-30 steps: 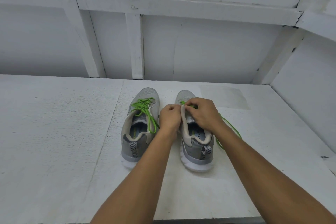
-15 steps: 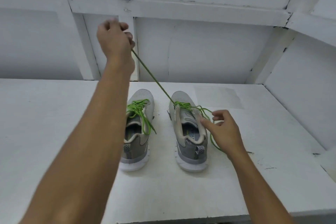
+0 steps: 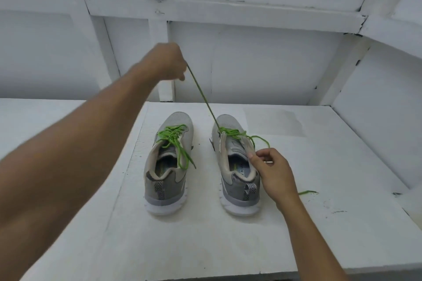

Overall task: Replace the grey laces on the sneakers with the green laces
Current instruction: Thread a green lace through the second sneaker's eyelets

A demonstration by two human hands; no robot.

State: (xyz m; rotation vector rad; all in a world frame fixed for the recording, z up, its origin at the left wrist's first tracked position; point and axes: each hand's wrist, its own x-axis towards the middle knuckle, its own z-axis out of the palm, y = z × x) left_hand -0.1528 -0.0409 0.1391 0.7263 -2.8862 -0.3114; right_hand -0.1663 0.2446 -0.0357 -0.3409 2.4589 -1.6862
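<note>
The left hand point(image 3: 167, 61) is raised well above and beyond the right hand. Its fingers are curled tight round one end of the green lace point(image 3: 202, 96), so the strand runs straight and taut down to the front eyelets of the right sneaker point(image 3: 237, 191). Holding it high and away like this looks meant to draw the slack through the eyelets and seat the crossings flat before the next row.

The right hand point(image 3: 274, 173) sits low beside that sneaker's collar, with its thumb touching the edge of the eyelet flap and its fingers curled in. I judge it is there to keep the shoe from sliding or lifting off the table point(image 3: 205, 235) under the pull. Whether it actually pinches the flap or the lace I cannot tell.

The rest of the lace loops loosely out of the eyelets just beyond the right hand's fingers. Its free tip point(image 3: 307, 192) lies on the table to the outer side of that wrist, probably slack so that only one side is being tightened.

The left sneaker point(image 3: 169, 189) stands under the left forearm, just beside its mate, with its toe pointing away. It is already threaded with its own green lace point(image 3: 174, 137), whose ends hang untied toward the opening. No grey lace shows. By this, the lacing of the right sneaker is only begun, with just the front rows threaded.
</note>
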